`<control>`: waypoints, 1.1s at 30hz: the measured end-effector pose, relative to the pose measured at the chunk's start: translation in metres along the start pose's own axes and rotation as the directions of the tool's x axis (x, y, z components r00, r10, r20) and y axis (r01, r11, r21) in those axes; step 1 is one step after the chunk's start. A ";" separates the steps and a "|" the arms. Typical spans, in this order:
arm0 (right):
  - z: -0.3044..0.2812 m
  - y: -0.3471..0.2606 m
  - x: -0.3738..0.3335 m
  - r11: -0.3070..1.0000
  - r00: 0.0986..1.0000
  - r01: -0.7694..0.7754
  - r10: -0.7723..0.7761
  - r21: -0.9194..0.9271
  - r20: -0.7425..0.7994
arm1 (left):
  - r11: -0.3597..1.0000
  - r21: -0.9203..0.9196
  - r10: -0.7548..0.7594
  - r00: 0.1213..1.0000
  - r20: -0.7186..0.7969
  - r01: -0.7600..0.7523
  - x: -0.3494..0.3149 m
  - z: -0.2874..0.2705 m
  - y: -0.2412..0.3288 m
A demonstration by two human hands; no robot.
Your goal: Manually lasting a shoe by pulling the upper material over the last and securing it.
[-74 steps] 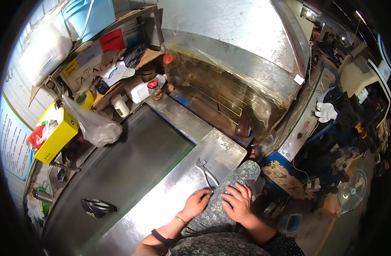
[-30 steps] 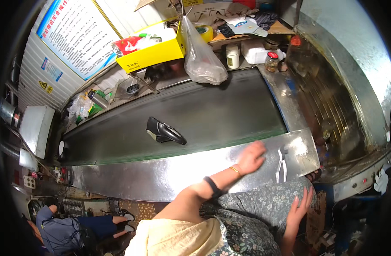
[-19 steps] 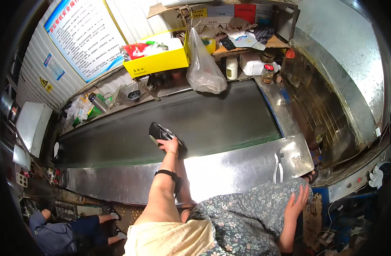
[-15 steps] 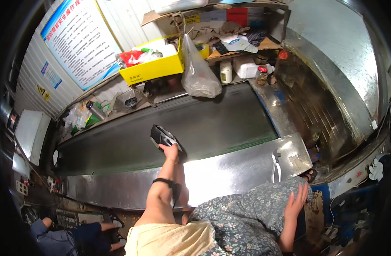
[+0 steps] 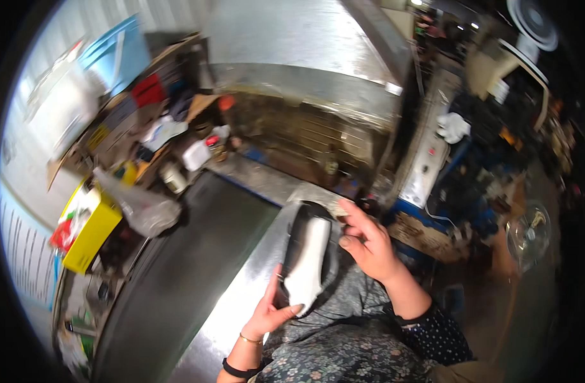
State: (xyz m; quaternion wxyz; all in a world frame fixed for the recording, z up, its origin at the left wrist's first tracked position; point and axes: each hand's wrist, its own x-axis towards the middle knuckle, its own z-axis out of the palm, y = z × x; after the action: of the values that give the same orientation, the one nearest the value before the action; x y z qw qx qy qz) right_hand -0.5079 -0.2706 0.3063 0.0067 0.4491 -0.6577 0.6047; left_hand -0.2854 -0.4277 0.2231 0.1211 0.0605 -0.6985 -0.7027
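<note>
A black shoe (image 5: 308,255), with a long white sole-shaped surface facing up, lies in my left hand (image 5: 267,314). The left thumb rests on the near end of the white surface, and the fingers run along the shoe's left side. Just right of the shoe's far end is my right hand (image 5: 369,249), its index finger stretched out and the thumb apart, holding nothing that I can see. Behind the shoe is the shiny metal ledge (image 5: 228,303), and below it my flowered apron (image 5: 327,351).
A dark conveyor belt (image 5: 184,274) runs along the left. Beyond it stand a yellow box (image 5: 93,237), a hanging plastic bag (image 5: 142,210) and a white bottle (image 5: 173,177). A metal hood (image 5: 292,45) covers a recess ahead. A white glove (image 5: 453,127) lies at right.
My view has swung to the right. My left hand has brought the shoe from over the belt to in front of my body. My right hand has come up beside it.
</note>
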 end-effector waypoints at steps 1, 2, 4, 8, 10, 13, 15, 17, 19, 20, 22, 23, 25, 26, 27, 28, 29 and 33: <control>-0.010 0.002 -0.001 0.974 0.990 0.136 -0.138 -0.182 0.002 | 0.978 0.204 0.016 0.987 0.158 -0.048 0.007 0.002 0.005; -0.015 -0.001 -0.010 0.964 0.985 0.110 -0.139 -0.244 -0.103 | 0.982 -0.181 0.005 0.959 0.284 0.048 0.016 0.010 0.004; -0.022 0.016 -0.038 0.921 0.969 0.243 -0.248 -0.305 0.022 | 0.851 -0.523 0.053 0.984 0.168 0.044 0.044 0.039 -0.015; -0.029 0.003 -0.103 0.834 0.931 0.356 -0.276 -0.423 0.240 | 0.911 -0.395 -0.027 0.974 0.226 0.117 0.080 0.094 -0.019; -0.056 -0.014 -0.120 0.861 0.944 0.287 -0.179 -0.420 0.278 | 0.943 -0.333 0.092 0.978 0.190 -0.024 0.073 0.117 -0.007; -0.075 -0.026 -0.145 0.859 0.933 0.277 -0.134 -0.430 0.333 | 0.980 -0.199 0.070 0.976 0.206 -0.029 0.059 0.134 0.008; -0.085 -0.034 -0.161 0.829 0.921 0.287 -0.100 -0.480 0.377 | 0.985 -0.085 0.166 0.971 0.172 -0.153 0.055 0.143 0.013; -0.090 -0.032 -0.171 0.845 0.931 0.280 -0.124 -0.455 0.343 | 0.981 -0.055 0.193 0.959 0.206 -0.186 0.053 0.150 0.014; -0.093 -0.030 -0.171 0.867 0.943 0.269 -0.148 -0.421 0.296 | 0.993 -0.049 0.117 0.957 0.264 -0.107 0.053 0.151 0.020; -0.092 -0.029 -0.171 0.862 0.949 0.269 -0.162 -0.429 0.269 | 0.995 -0.047 0.093 0.957 0.276 -0.083 0.054 0.152 0.020; -0.093 -0.026 -0.169 0.866 0.955 0.253 -0.152 -0.431 0.256 | 0.993 -0.004 0.117 0.950 0.289 -0.121 0.057 0.154 0.019; -0.093 -0.024 -0.167 0.866 0.960 0.237 -0.138 -0.441 0.244 | 0.992 0.010 0.114 0.949 0.293 -0.123 0.059 0.153 0.015; -0.088 -0.016 -0.147 0.921 0.969 0.094 0.003 -0.378 0.248 | 0.921 0.153 0.345 0.933 0.108 -0.358 0.065 0.147 0.009; -0.083 -0.003 -0.142 0.948 0.983 0.070 -0.012 -0.311 0.185 | 0.843 0.246 0.468 0.878 0.101 -0.478 0.072 0.139 0.019; -0.074 0.012 -0.143 0.969 0.992 0.051 -0.023 -0.240 0.120 | 0.801 0.235 0.493 0.829 0.264 -0.550 0.078 0.129 0.024; -0.060 0.014 -0.144 0.980 0.995 -0.073 0.084 -0.184 0.052 | 0.772 0.389 0.425 0.864 0.272 -0.502 0.077 0.129 0.025; -0.047 0.024 -0.157 0.960 0.964 -0.266 0.263 -0.090 -0.043 | 0.719 0.523 0.363 0.889 0.279 -0.458 0.079 0.130 0.025; -0.025 0.069 -0.175 0.797 0.789 -0.601 0.603 0.057 -0.119 | 0.874 0.418 0.226 0.969 0.103 -0.248 0.124 0.108 -0.016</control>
State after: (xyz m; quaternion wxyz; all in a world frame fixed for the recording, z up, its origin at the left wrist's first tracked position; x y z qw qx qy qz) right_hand -0.4587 -0.1577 0.1621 -0.1464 0.1758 -0.7597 0.6087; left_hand -0.4337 -0.3550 0.2198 0.1724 -0.0184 -0.8404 -0.5134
